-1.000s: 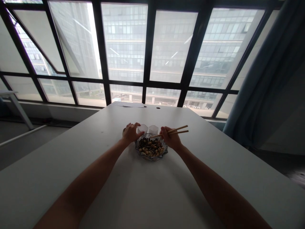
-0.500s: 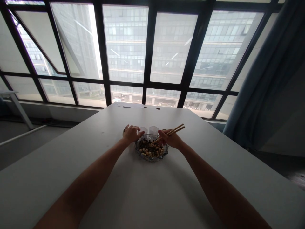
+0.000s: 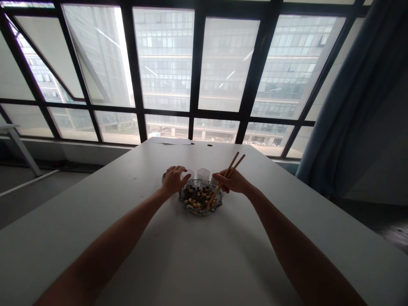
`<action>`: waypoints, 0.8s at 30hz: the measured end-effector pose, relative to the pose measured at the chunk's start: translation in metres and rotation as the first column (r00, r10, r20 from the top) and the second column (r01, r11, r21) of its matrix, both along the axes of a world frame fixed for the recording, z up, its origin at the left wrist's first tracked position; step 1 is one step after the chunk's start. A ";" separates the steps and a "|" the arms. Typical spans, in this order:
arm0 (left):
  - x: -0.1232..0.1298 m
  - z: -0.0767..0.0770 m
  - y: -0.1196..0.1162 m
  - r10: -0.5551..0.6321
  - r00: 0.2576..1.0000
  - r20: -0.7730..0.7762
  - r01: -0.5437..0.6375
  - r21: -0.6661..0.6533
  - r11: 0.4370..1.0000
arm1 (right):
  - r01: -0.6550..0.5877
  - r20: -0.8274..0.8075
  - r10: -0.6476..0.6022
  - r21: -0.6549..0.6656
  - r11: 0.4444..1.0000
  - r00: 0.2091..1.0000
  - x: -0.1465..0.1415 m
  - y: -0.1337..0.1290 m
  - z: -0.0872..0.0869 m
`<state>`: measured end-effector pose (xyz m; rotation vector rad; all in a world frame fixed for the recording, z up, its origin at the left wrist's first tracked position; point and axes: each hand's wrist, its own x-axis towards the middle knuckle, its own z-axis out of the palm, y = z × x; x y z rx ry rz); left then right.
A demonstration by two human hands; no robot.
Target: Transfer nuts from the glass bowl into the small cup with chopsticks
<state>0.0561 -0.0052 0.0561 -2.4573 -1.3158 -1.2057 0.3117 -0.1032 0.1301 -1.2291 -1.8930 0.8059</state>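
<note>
My right hand (image 3: 235, 181) is closed on a pair of wooden chopsticks (image 3: 234, 165), whose tips reach into the right front of a clear glass bowl (image 3: 200, 212) with a scalloped rim. Dark seeds and pale-shelled nuts (image 3: 196, 202) lie mixed in the bowl. Beside its left rear edge is my left hand (image 3: 173, 179), fingers apart and thumb near the rim; whether it touches the glass I cannot tell. Just behind the bowl stand two small translucent cups, the right cup (image 3: 203, 173) in plain sight and the left cup (image 3: 188, 174) partly behind my fingers.
The bowl stands on a long white table (image 3: 204, 259). White papers (image 3: 170, 141) lie at its far end, near two dark round spots. Large framed windows rise beyond, and a blue curtain (image 3: 334, 106) hangs on the right. Another table's leg (image 3: 24, 151) shows at left.
The chopsticks have turned steeper, and their tips have moved from the bowl's middle toward its right front. My left hand keeps nearly the same pose. The view has shifted slightly.
</note>
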 end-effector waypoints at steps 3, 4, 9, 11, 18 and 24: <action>-0.004 0.001 -0.013 -0.076 0.996 0.036 0.076 -0.005 0.997 | -0.028 0.004 0.028 0.000 1.000 1.000 -0.008 0.004 -0.010; -0.006 0.000 -0.018 -0.102 0.993 0.055 0.102 -0.002 0.995 | -0.011 -0.005 0.011 0.030 0.999 1.000 -0.010 0.006 -0.014; -0.027 -0.017 -0.040 -0.216 0.966 0.144 0.211 0.052 0.976 | 0.164 -0.085 -0.149 0.211 0.964 0.985 -0.013 0.015 -0.029; -0.033 -0.025 -0.045 -0.223 0.957 0.186 0.216 0.057 0.975 | 0.229 -0.131 -0.202 0.238 0.944 0.971 -0.011 0.015 -0.028; -0.034 -0.033 -0.049 -0.217 0.959 0.181 0.230 -0.052 0.972 | 0.181 -0.187 -0.146 0.182 0.967 0.971 -0.008 0.000 -0.007; -0.034 -0.030 -0.053 -0.211 0.964 0.159 0.227 -0.085 0.970 | 0.029 -0.139 -0.016 0.095 0.995 0.990 -0.022 -0.004 -0.007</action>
